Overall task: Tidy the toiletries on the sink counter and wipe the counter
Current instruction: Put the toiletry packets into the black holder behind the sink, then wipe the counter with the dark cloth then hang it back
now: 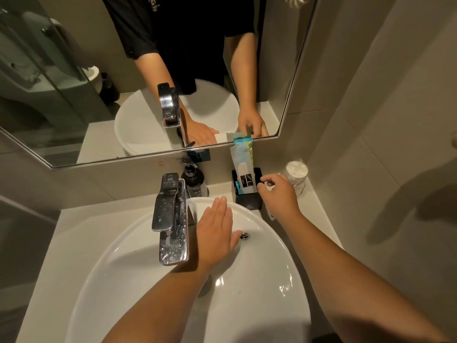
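Observation:
A black square holder (248, 199) stands on the white counter (74, 226) behind the basin, at the back right. Wrapped toiletry packets (243, 160) stick up out of it, the tallest white with a teal top. My right hand (278, 194) is at the holder's right rim, fingers curled and pinching at the edge; I cannot tell whether they grip it. My left hand (215, 229) rests flat, fingers together, on the far rim of the white basin (277, 288), just right of the tap. A dark pump bottle (194, 178) stands behind the tap.
The chrome tap (170, 219) rises at the basin's back, water-spotted. A wrapped white roll (296, 175) stands in the back right corner by the tiled wall. The mirror (148, 70) hangs close above the counter. A small clear wrapper (270, 214) lies beside the holder.

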`<state>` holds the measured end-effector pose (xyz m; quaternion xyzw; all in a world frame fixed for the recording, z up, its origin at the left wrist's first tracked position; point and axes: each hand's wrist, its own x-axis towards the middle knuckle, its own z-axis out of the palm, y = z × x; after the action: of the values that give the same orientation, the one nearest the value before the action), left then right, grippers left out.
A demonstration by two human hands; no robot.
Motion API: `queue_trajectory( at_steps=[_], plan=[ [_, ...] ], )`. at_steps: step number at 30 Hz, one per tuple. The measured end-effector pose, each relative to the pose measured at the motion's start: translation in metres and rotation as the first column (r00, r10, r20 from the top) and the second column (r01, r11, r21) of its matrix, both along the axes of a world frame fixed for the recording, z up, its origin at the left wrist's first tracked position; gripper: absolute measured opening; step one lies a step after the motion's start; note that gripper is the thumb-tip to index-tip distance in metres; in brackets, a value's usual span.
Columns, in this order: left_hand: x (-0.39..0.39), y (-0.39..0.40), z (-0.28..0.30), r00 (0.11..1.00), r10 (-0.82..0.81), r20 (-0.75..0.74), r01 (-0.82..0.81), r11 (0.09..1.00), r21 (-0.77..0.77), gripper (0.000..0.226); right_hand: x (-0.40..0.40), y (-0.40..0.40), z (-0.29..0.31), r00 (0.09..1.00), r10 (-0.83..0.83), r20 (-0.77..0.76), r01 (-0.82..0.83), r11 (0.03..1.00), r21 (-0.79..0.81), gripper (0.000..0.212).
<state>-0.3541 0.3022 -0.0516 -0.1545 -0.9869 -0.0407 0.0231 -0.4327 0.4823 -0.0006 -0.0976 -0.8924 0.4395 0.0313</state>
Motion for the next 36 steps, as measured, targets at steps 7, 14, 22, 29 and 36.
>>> queue_trajectory(
  at_steps=[7,14,22,29,36],
  plan=[
    [0.005,0.004,0.03,0.996,0.005,0.091,-0.012,0.997,0.083,0.059,0.039,0.008,0.016,0.988,0.135,-0.08,-0.102,0.94,0.327,0.036],
    [0.039,0.005,0.07,0.987,0.002,0.159,-0.018,0.995,0.1,0.042,0.107,0.01,0.036,0.939,0.34,0.041,-0.302,0.766,0.567,0.051],
    [0.11,-0.025,0.094,0.983,-0.049,0.174,0.031,0.994,0.103,0.041,0.19,0.005,0.049,0.903,0.416,0.104,-0.391,0.697,0.601,0.049],
    [0.168,-0.032,0.115,1.0,-0.014,0.023,0.011,0.993,0.119,0.031,0.234,-0.011,0.067,0.88,0.468,0.079,-0.407,0.659,0.633,0.048],
    [0.268,-0.042,0.119,0.988,0.152,-0.007,-0.15,0.981,0.124,0.038,0.311,-0.009,0.067,0.822,0.55,0.149,-0.523,0.624,0.581,0.058]
  ],
)
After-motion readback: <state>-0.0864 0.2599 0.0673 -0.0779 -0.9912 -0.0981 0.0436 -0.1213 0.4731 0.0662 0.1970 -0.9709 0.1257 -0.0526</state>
